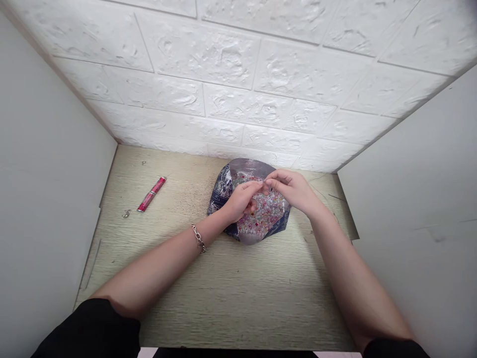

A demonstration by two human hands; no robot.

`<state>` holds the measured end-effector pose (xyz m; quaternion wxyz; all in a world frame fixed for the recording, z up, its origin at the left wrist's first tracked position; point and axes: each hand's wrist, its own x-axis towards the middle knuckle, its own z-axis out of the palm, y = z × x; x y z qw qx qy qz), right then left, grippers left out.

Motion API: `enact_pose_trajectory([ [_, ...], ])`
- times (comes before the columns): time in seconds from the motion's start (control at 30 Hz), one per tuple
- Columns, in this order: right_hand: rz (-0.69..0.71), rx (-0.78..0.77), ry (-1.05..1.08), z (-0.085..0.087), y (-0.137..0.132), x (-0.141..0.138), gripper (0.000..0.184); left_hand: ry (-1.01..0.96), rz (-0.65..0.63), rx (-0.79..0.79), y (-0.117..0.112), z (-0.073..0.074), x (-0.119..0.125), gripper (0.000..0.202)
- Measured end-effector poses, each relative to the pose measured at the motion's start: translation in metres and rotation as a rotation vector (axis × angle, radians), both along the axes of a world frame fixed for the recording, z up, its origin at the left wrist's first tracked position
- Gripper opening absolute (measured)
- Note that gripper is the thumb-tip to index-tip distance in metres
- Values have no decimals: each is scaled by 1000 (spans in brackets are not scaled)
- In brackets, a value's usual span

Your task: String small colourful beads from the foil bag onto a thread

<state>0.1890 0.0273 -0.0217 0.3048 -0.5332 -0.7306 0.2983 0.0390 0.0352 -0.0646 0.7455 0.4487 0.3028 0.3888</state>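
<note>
A dark blue patterned bag or dish [222, 189] full of small pink, white and clear beads [263, 216] lies on the table near the back wall. My left hand [242, 199] hovers over it with fingers curled in a pinch. My right hand [292, 189] meets it from the right, fingertips pinched against the left hand's. Whatever is held between the fingertips is too small to make out. A metal bracelet [198, 238] circles my left wrist.
A red tube-shaped item [151, 194] lies at the left of the pale wood-grain table [238, 298]. Small metal bits [126, 214] lie near it. White brick-pattern wall at the back, plain white panels at both sides.
</note>
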Motion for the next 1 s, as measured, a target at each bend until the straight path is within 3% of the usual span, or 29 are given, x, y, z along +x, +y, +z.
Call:
enact_pose_trajectory([
  [0.2, -118, 52, -41, -1, 2, 1, 30, -12, 13, -29, 1, -1, -1, 21],
  [0.33, -70, 129, -297, -7, 3, -2, 18, -125, 12, -116, 4, -1, -2, 15],
  [0.43, 24, 146, -525, -14, 2, -5, 20, -164, 40, -122, 4, 0, -3, 14],
  [0.57, 18, 139, -744, -19, 0, -8, 22, -182, 67, -103, 3, 0, -3, 13],
  [1.0, 101, 135, -817, -20, -2, -15, 19, -144, 73, -111, 3, 1, -2, 14],
])
